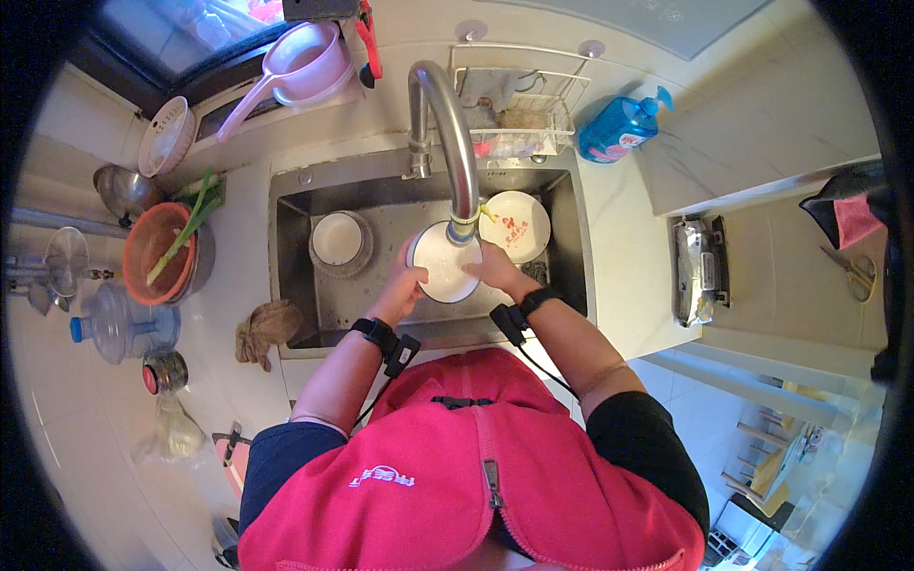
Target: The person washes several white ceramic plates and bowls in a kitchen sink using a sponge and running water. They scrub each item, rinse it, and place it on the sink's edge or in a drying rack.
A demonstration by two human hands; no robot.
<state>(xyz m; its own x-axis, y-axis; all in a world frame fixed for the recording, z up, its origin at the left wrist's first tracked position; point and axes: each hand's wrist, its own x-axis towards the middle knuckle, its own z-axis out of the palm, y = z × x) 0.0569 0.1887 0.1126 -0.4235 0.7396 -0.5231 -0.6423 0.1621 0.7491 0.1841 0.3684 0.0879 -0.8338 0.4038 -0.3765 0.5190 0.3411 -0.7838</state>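
A white bowl with a dark rim (448,275) is held between both hands under the spout of the steel faucet (464,171). My left hand (401,289) grips its left side, the thumb over the rim. On the opposite side, my right hand (496,270) has its thumb inside the bowl. Below lies the stainless steel sink (385,314). At the sink's left, another white bowl (337,239) rests on a greyish round dish (365,258). A white plate with red markings (525,228) sits at the right, partly hidden by the faucet and my right hand.
A brown rag (270,330) lies on the counter left of the sink. Beyond it are an orange basin (153,250) with a green onion (178,246) and a clear plastic jug (125,325). A blue soap pump bottle (618,130) and a white wire rack (521,100) stand behind the sink.
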